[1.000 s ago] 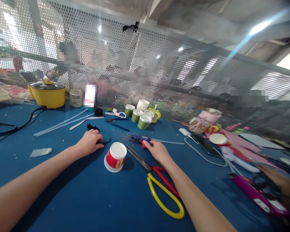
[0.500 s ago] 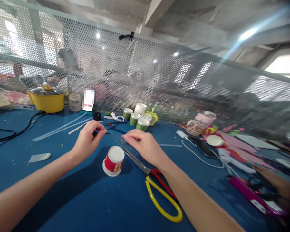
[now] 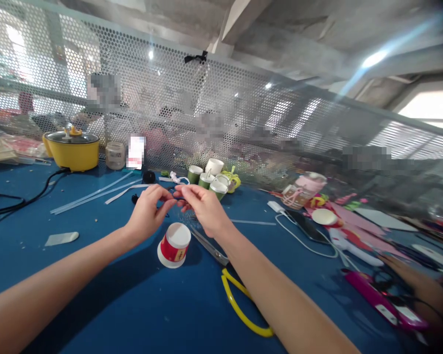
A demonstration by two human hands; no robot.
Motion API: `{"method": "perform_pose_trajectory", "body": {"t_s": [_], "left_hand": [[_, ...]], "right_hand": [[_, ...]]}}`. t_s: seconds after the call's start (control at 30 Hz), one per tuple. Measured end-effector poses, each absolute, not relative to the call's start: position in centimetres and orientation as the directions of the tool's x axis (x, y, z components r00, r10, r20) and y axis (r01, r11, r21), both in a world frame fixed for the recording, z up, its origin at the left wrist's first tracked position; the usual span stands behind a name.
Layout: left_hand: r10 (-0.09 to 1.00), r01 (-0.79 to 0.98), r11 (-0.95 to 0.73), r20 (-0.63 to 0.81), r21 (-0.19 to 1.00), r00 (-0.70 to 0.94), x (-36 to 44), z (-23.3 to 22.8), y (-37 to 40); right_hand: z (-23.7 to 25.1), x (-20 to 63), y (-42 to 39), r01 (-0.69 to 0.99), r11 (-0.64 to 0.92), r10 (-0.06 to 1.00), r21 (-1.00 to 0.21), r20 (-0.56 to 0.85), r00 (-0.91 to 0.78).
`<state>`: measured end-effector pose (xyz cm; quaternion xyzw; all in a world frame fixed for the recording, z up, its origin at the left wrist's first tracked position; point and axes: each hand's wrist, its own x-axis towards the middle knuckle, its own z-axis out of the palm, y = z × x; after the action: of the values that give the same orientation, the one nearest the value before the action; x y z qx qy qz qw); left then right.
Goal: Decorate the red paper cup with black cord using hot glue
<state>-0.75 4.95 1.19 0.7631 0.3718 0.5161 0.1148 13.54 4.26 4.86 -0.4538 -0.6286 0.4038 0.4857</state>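
My left hand [image 3: 149, 212] is closed in a pinch above the table, its fingertips almost against those of my right hand [image 3: 205, 205], which is also pinched. Whatever lies between the fingers is too small and dark to make out; a black bit [image 3: 135, 198] shows just left of my left hand. Below them a red and white paper cup [image 3: 174, 246] stands upside down. Large scissors [image 3: 239, 305] with a yellow handle lie beside the cup, partly hidden under my right forearm.
Green and white cups [image 3: 206, 179] stand behind my hands. At the back left are a yellow electric pot [image 3: 76, 155], a jar [image 3: 115, 156] and a lit phone [image 3: 136, 152]. Clear strips [image 3: 92, 196] lie left. Right are a dark phone [image 3: 306, 226], cables and a purple power strip [image 3: 384, 300]. A mesh partition borders the table.
My hands have come together: the right moved left and slightly up, the left moved right, and their fingertips now nearly meet. The cup and scissors stay where they were.
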Motion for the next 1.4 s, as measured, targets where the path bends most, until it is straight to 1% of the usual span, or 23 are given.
{"method": "perform_pose_trajectory", "body": {"t_s": [0.07, 0.17, 0.27, 0.37, 0.47, 0.6, 0.7, 0.77, 0.87, 0.97, 1.03, 1.2, 1.33, 1.4], "left_hand": [[0.729, 0.408, -0.658, 0.671, 0.633, 0.133, -0.7, 1.4, 5.1], [0.810, 0.308, -0.570, 0.585, 0.762, 0.052, -0.7, 1.6, 5.3], [0.871, 0.212, -0.481, 0.491, 0.851, 0.010, -0.6, 1.5, 5.7], [0.894, 0.146, -0.446, 0.448, 0.883, 0.025, -0.2, 1.1, 5.8], [0.891, 0.133, -0.453, 0.448, 0.882, 0.066, 0.2, 0.7, 5.8], [0.877, 0.184, -0.481, 0.468, 0.858, 0.111, 0.0, 0.9, 5.8], [0.840, 0.223, -0.542, 0.528, 0.810, 0.124, -0.4, 1.7, 6.0], [0.819, 0.204, -0.573, 0.546, 0.794, 0.175, -0.5, 2.4, 6.0], [0.796, 0.206, -0.602, 0.563, 0.771, 0.221, -0.2, 3.2, 5.9], [0.790, 0.277, -0.612, 0.565, 0.740, 0.236, 0.2, 3.4, 5.8], [0.792, 0.323, -0.611, 0.564, 0.723, 0.235, 0.2, 3.4, 5.7], [0.800, 0.412, -0.595, 0.559, 0.690, 0.218, -0.6, 3.2, 5.5], [0.796, 0.458, -0.600, 0.547, 0.656, 0.258, -1.1, 3.1, 4.3], [0.805, 0.450, -0.592, 0.513, 0.668, 0.298, -1.4, 3.0, 3.3]], "right_hand": [[4.8, 14.0, 4.6, 0.082, 0.230, 0.972, -0.970, 0.225, -0.066], [4.6, 14.6, 5.2, 0.040, 0.194, 0.981, -0.980, 0.193, -0.034], [4.4, 14.5, 5.4, 0.050, 0.199, 0.977, -0.979, 0.194, -0.092], [4.4, 13.7, 5.2, 0.060, 0.275, 0.952, -0.960, 0.263, -0.153], [4.5, 13.0, 5.1, 0.131, 0.327, 0.941, -0.936, 0.310, -0.136], [4.7, 13.5, 5.0, 0.297, 0.359, 0.933, -0.885, 0.328, -0.150], [5.0, 14.5, 5.0, 0.471, 0.412, 0.910, -0.780, 0.377, -0.172], [5.1, 15.0, 4.9, 0.565, 0.452, 0.888, -0.690, 0.406, -0.216], [5.2, 15.4, 4.7, 0.646, 0.521, 0.845, -0.557, 0.441, -0.301], [5.1, 15.4, 4.4, 0.685, 0.555, 0.817, -0.471, 0.463, -0.344], [5.1, 15.5, 4.2, 0.695, 0.553, 0.817, -0.460, 0.464, -0.343], [5.1, 16.1, 3.5, 0.681, 0.521, 0.839, -0.514, 0.455, -0.299], [5.2, 17.0, 2.3, 0.668, 0.554, 0.811, -0.497, 0.502, -0.300], [5.2, 17.3, 1.5, 0.625, 0.547, 0.827, -0.556, 0.476, -0.300]]}}
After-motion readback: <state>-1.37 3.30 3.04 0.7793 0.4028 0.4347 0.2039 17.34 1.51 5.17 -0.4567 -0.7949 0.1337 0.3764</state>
